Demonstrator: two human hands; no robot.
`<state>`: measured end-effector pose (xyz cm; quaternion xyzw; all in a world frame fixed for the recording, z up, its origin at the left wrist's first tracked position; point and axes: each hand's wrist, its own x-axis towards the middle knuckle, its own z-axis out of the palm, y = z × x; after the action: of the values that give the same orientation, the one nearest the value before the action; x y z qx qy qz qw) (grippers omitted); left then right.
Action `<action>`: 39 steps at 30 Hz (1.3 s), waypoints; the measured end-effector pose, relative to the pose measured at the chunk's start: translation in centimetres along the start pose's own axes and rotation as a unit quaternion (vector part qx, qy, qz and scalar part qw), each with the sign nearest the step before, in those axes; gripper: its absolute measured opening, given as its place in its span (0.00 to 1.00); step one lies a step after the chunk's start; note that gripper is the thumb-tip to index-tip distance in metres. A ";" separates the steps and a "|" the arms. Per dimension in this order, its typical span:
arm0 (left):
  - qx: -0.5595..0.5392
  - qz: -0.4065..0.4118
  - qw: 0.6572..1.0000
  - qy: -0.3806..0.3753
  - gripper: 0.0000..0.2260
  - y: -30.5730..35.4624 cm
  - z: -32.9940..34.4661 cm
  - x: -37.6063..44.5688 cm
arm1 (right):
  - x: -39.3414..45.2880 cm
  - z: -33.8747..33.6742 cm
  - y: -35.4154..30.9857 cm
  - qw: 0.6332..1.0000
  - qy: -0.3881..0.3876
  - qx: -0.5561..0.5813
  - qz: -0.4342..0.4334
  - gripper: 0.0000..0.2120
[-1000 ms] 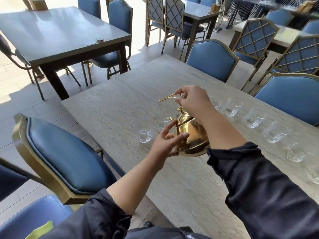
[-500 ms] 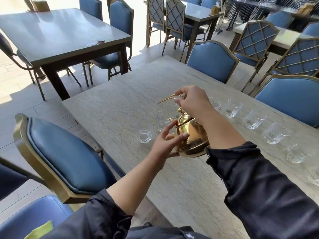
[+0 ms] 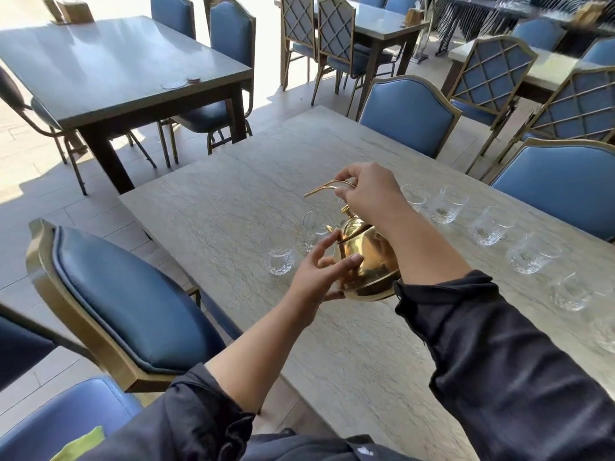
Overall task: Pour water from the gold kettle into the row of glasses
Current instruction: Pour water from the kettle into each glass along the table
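A person in dark sleeves tips a gold kettle (image 3: 367, 257) over a row of glasses on a pale stone-look desk (image 3: 233, 201) in a dining room of blue chairs. The right hand (image 3: 367, 191) is closed around the kettle's thin arched handle (image 3: 327, 187), fingers curled over it from above, and carries the weight; the kettle hangs clear of the desk, leaning toward the left. The left hand (image 3: 321, 271) is spread, its fingertips resting against the kettle's near side and lower rim, steadying rather than gripping. The spout is mostly hidden behind that hand, and it points toward the second glass (image 3: 314, 227) from the left end of the row; no stream of water can be made out. The first glass (image 3: 279, 254) stands just left of it, and whether either holds water cannot be told. The rest of the row runs off to the right: glasses (image 3: 447, 204) beyond the right forearm, then others (image 3: 532, 254) curving nearer toward the desk's right edge, all apparently empty. The step in hand appears to be the pour at the row's left end, with most of the row yet to be served. The next move likely calls for a little more tilt with the spout held over the glass's mouth, then levelling the kettle before shifting it right to the neighbouring glass without knocking the closely set ones.
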<state>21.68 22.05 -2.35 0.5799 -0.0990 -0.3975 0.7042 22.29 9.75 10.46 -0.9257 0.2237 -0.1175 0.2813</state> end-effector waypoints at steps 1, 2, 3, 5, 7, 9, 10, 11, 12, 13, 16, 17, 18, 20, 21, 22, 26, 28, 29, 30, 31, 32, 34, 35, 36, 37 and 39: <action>0.003 0.000 1.000 -0.002 0.35 0.0 -0.1 0.1 | -0.1 0.0 0.1 1.000 0.003 0.002 0.002 0.13; 0.007 0.001 1.000 -0.002 0.36 -0.1 -0.1 0.1 | -0.2 0.1 0.3 1.000 0.006 0.004 0.005 0.13; 0.011 0.003 1.000 -0.003 0.37 -0.2 -0.1 0.1 | -0.3 0.1 0.4 1.000 0.010 0.007 0.009 0.12; 0.023 0.007 1.000 -0.002 0.38 -0.3 -0.3 0.3 | -0.7 0.0 0.9 1.000 0.020 0.019 0.013 0.12; 0.038 0.011 0.999 0.002 0.39 -0.2 -0.3 0.3 | -1.2 -0.1 1.6 0.999 0.028 0.037 0.015 0.12; 0.044 0.019 0.999 0.003 0.37 -0.3 -0.5 0.2 | -1.9 0.0 2.4 0.997 0.033 0.063 0.019 0.12; 0.044 0.023 0.999 0.002 0.36 -0.4 -0.6 0.1 | -2.4 0.0 2.8 0.996 0.035 0.076 0.020 0.12; 0.047 0.027 0.999 -0.001 0.34 -0.5 -0.6 -0.1 | -2.8 0.1 3.2 0.995 0.037 0.089 0.020 0.11; 0.054 0.032 0.998 -0.003 0.34 -0.6 -0.7 -0.2 | -3.1 0.2 3.5 0.994 0.040 0.100 0.019 0.11; 0.062 0.038 0.997 -0.005 0.34 -0.7 -0.6 -0.5 | -3.6 0.2 3.8 0.993 0.043 0.110 0.017 0.11; 0.081 0.050 0.995 -0.005 0.34 -0.9 -0.5 -1.1 | -4.6 0.3 4.4 0.989 0.046 0.142 0.014 0.10; 0.085 0.052 0.995 -0.004 0.34 -0.9 -0.5 -1.3 | -4.9 0.3 4.5 0.988 0.046 0.149 0.011 0.10; 0.088 0.053 0.995 -0.007 0.34 -0.9 -0.5 -1.6 | -5.1 0.2 4.5 0.987 0.045 0.153 0.006 0.10; 0.095 0.055 0.994 -0.005 0.34 -0.9 -0.4 -2.3 | -5.4 0.1 4.4 0.987 0.039 0.156 -0.003 0.11; 0.101 0.059 0.993 -0.001 0.33 -0.9 -0.3 -2.7 | -5.6 0.0 4.3 0.987 0.035 0.155 -0.009 0.11; 0.106 0.062 0.992 0.006 0.33 -0.9 -0.3 -3.1 | -5.6 0.0 4.2 0.987 0.031 0.155 -0.013 0.11; 0.119 0.066 0.990 0.046 0.32 -1.2 -0.3 -4.4 | -5.5 0.4 3.2 0.988 0.022 0.149 -0.030 0.11; 0.116 0.067 0.989 0.058 0.35 -1.4 -0.7 -4.8 | -5.5 0.6 2.5 0.988 0.014 0.145 -0.044 0.12; 0.114 0.069 0.989 0.061 0.36 -1.4 -0.9 -5.0 | -5.5 0.6 2.2 0.988 0.010 0.145 -0.050 0.12; 0.112 0.071 0.989 0.063 0.37 -1.5 -1.1 -5.1 | -5.5 0.7 1.8 0.988 0.006 0.144 -0.058 0.12; 0.108 0.072 0.989 0.066 0.37 -1.5 -1.3 -5.3 | -5.5 0.8 1.4 0.988 0.002 0.138 -0.066 0.12; 0.101 0.070 0.990 0.069 0.37 -1.6 -1.6 -5.4 | -5.5 0.9 1.0 0.989 -0.002 0.129 -0.074 0.12; 0.081 0.055 0.992 0.075 0.35 -1.6 -1.9 -5.7 | -5.2 1.2 0.0 0.991 -0.009 0.105 -0.087 0.11; 0.075 0.047 0.993 0.078 0.35 -1.6 -2.0 -5.9 | -5.1 1.4 -0.6 0.991 -0.013 0.094 -0.092 0.12; 0.072 0.042 0.993 0.080 0.35 -1.5 -2.1 -6.0 | -4.9 1.5 -1.1 0.992 -0.019 0.086 -0.096 0.12; 0.070 0.040 0.993 0.083 0.35 -1.5 -2.3 -6.2 | -4.8 1.6 -1.6 0.992 -0.025 0.077 -0.098 0.12; 0.062 0.042 0.993 0.086 0.36 -1.4 -2.6 -6.3 | -4.5 1.8 -2.5 0.992 -0.033 0.058 -0.104 0.12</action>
<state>18.41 28.19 -2.34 0.6498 -0.0867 -0.3095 0.6888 19.81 14.62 10.02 -0.9295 0.1101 -0.1285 0.3277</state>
